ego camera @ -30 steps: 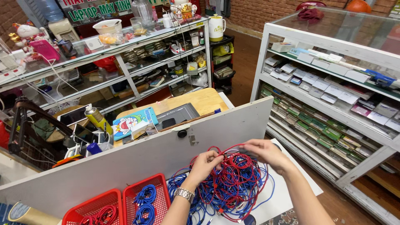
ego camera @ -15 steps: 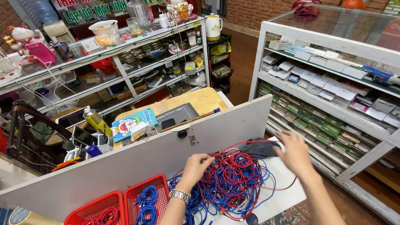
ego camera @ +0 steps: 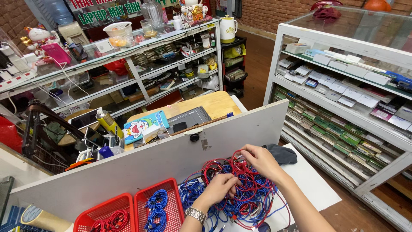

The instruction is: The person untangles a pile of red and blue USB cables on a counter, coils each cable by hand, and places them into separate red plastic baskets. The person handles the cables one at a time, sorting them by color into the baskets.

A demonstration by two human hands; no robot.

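The table [ego camera: 309,180] is white and small; its right edge runs down just past my right forearm, and beyond it is bare wooden floor [ego camera: 343,215] before the shelf [ego camera: 343,111] of boxed stock. A tall white board [ego camera: 171,163] walls off the far side, touching the table edge, so there is no room to push anything away from me. On the left, two red baskets [ego camera: 128,210] sit side by side against the board: the left one holds red cables, the right one coiled blue cables [ego camera: 155,206]. The only open table surface lies to the right of the pile, near a dark cloth [ego camera: 281,153].

The tangle [ego camera: 240,189] of red and blue cables lies in the middle of the table, just in front of the board, between the baskets and the cloth.

My left hand [ego camera: 219,189] rests on the tangle, fingers curled narrowly around red strands near its middle; a metal watch [ego camera: 196,214] is on that wrist. My right hand [ego camera: 259,161] sits on the top right of the tangle, its grip pinched closed on a red cable, knuckles near the cloth.
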